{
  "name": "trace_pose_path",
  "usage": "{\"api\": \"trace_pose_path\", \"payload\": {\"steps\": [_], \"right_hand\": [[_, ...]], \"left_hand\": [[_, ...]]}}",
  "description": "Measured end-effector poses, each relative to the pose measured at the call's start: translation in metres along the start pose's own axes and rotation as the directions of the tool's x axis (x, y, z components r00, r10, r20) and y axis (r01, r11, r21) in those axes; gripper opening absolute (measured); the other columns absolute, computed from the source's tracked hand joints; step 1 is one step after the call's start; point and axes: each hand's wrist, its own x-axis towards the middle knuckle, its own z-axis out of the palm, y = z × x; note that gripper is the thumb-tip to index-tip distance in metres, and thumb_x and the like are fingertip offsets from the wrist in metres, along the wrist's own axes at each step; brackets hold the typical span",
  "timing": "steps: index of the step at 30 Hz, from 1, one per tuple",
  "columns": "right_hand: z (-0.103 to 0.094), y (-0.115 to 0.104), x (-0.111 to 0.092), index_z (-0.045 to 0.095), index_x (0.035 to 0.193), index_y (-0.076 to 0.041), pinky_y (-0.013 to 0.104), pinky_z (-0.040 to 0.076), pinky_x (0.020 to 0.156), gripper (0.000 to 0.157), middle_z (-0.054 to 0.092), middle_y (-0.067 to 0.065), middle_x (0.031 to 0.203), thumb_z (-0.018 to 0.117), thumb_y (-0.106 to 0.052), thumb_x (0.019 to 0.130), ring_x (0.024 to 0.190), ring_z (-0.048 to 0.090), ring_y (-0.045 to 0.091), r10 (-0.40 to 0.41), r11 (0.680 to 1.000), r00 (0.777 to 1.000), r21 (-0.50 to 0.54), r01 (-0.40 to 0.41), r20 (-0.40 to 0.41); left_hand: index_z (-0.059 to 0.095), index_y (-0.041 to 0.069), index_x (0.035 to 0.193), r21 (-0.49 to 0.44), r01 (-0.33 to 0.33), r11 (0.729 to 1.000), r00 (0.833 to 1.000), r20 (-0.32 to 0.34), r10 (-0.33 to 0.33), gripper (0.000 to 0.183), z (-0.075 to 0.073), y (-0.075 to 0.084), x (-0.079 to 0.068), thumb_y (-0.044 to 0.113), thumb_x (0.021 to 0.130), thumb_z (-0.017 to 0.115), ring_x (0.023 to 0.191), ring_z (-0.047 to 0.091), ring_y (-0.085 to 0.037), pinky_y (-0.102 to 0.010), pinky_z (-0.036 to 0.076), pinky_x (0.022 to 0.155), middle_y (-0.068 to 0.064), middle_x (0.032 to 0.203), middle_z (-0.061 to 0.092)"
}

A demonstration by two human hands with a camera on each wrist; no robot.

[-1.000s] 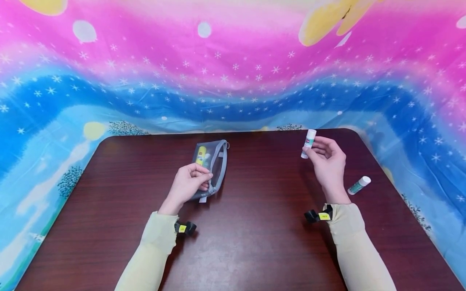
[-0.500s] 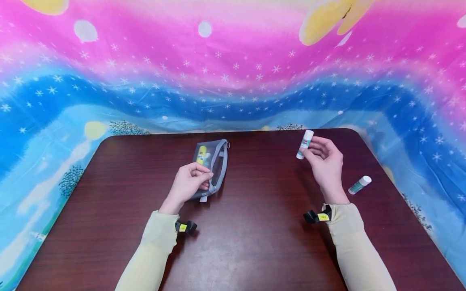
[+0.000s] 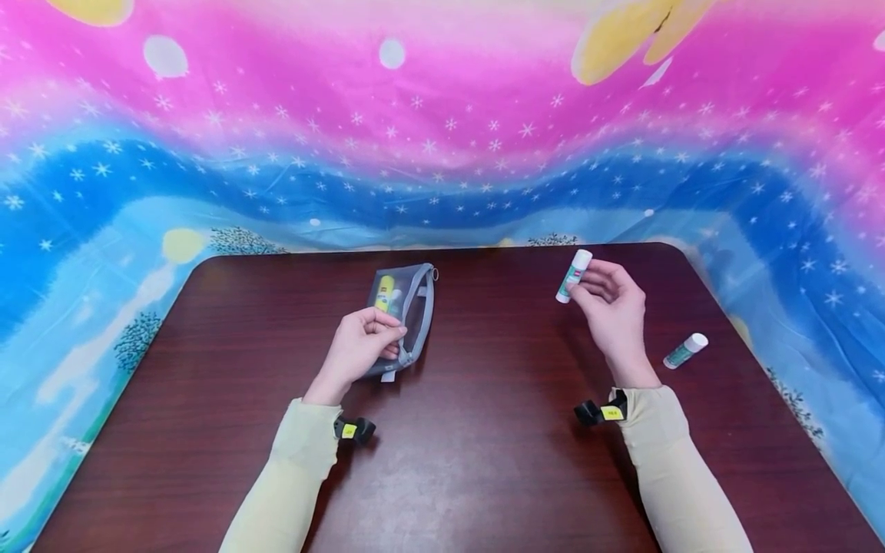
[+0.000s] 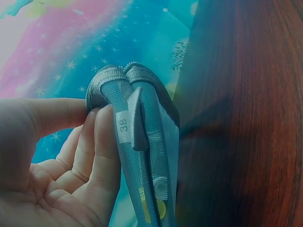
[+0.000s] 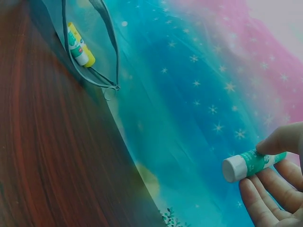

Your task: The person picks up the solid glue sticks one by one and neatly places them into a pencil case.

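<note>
My left hand (image 3: 362, 342) pinches the near edge of a grey see-through zip pouch (image 3: 422, 319), whose zipped mouth gapes toward the right. Inside the pouch lie a yellow glue stick (image 3: 384, 293) and a white-and-green glue stick (image 5: 78, 49), side by side. Above the table, well to the right of the pouch, my right hand (image 3: 615, 311) holds another white-and-green glue stick (image 3: 574, 276) between thumb and fingers, tilted with its top to the right. In the left wrist view, a tag (image 4: 124, 126) marked 38 shows on the pouch (image 4: 151, 118).
Another green-and-white glue stick (image 3: 686, 351) lies on the dark wood table (image 3: 470, 430), right of my right hand. A patterned pink and blue cloth (image 3: 442, 153) hangs behind the table's far edge.
My right hand has moved a little to the left with its glue stick, which now tilts more. The left hand and the pouch stay in place.
</note>
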Motion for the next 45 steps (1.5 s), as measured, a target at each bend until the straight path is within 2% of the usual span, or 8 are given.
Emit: {"api": "trace_pose_path", "payload": {"steps": [11, 12, 16, 21, 33, 41, 45], "right_hand": [[0.021, 0.003, -0.011, 0.062, 0.124, 0.005, 0.02, 0.056, 0.081, 0.039, 0.071, 0.015, 0.109, 0.075, 0.002, 0.088, 0.092, 0.068, 0.014, -0.021, 1.0, 0.992, 0.005, 0.02, 0.122], [0.023, 0.004, -0.012, 0.061, 0.124, 0.005, 0.02, 0.056, 0.081, 0.039, 0.07, 0.017, 0.109, 0.075, 0.003, 0.088, 0.091, 0.068, 0.014, -0.023, 1.0, 0.991, 0.006, 0.022, 0.131], [0.03, 0.006, -0.016, 0.061, 0.123, 0.007, 0.02, 0.056, 0.081, 0.039, 0.07, 0.023, 0.112, 0.075, 0.003, 0.087, 0.091, 0.068, 0.014, -0.016, 1.0, 0.985, 0.004, 0.016, 0.174], [0.037, 0.008, -0.019, 0.061, 0.127, 0.005, 0.019, 0.056, 0.081, 0.041, 0.069, 0.023, 0.116, 0.076, 0.002, 0.088, 0.093, 0.067, 0.014, -0.015, 1.0, 0.974, -0.007, 0.017, 0.228], [0.05, 0.006, -0.023, 0.063, 0.126, 0.004, 0.021, 0.056, 0.083, 0.04, 0.07, 0.021, 0.114, 0.077, 0.001, 0.089, 0.095, 0.067, 0.016, -0.014, 1.0, 0.959, 0.005, 0.013, 0.282], [0.057, 0.004, -0.021, 0.059, 0.128, 0.01, 0.021, 0.057, 0.081, 0.041, 0.065, 0.028, 0.118, 0.072, 0.009, 0.089, 0.094, 0.066, 0.025, -0.017, 1.0, 0.954, 0.019, 0.012, 0.3], [0.06, 0.003, -0.02, 0.061, 0.127, 0.007, 0.021, 0.057, 0.082, 0.04, 0.066, 0.025, 0.115, 0.074, 0.007, 0.089, 0.093, 0.067, 0.023, -0.019, 0.999, 0.954, 0.03, 0.011, 0.3]], "left_hand": [[0.069, -0.003, 0.102, -0.002, -0.008, 1.0, 1.0, -0.004, 0.008, 0.017, 0.0, 0.0, 0.0, 0.008, 0.091, 0.077, 0.061, 0.069, -0.021, -0.032, 0.061, 0.064, -0.013, 0.077, 0.071], [0.069, -0.004, 0.102, 0.001, -0.008, 1.0, 1.0, -0.001, 0.008, 0.017, 0.0, 0.005, -0.003, 0.008, 0.091, 0.076, 0.061, 0.07, -0.021, -0.033, 0.062, 0.064, -0.013, 0.077, 0.071], [0.069, -0.004, 0.105, 0.003, 0.001, 1.0, 1.0, 0.001, -0.001, 0.019, 0.0, 0.004, -0.002, 0.008, 0.092, 0.076, 0.062, 0.069, -0.021, -0.033, 0.062, 0.065, -0.013, 0.078, 0.071], [0.069, -0.004, 0.106, 0.01, 0.013, 1.0, 1.0, 0.002, -0.013, 0.019, -0.001, -0.001, 0.001, 0.007, 0.093, 0.076, 0.062, 0.069, -0.021, -0.033, 0.062, 0.065, -0.013, 0.078, 0.072], [0.069, -0.003, 0.106, 0.005, 0.001, 1.0, 1.0, -0.002, -0.001, 0.02, -0.001, 0.001, 0.0, 0.009, 0.092, 0.077, 0.063, 0.07, -0.022, -0.033, 0.061, 0.064, -0.013, 0.078, 0.072], [0.069, -0.004, 0.105, -0.001, -0.009, 1.0, 1.0, -0.001, 0.009, 0.02, -0.001, -0.001, 0.0, 0.009, 0.091, 0.077, 0.063, 0.07, -0.022, -0.032, 0.061, 0.064, -0.013, 0.078, 0.072], [0.069, -0.003, 0.103, 0.001, -0.01, 1.0, 1.0, -0.003, 0.01, 0.019, -0.001, -0.002, 0.001, 0.009, 0.091, 0.077, 0.062, 0.07, -0.021, -0.031, 0.061, 0.063, -0.012, 0.077, 0.071]]}}
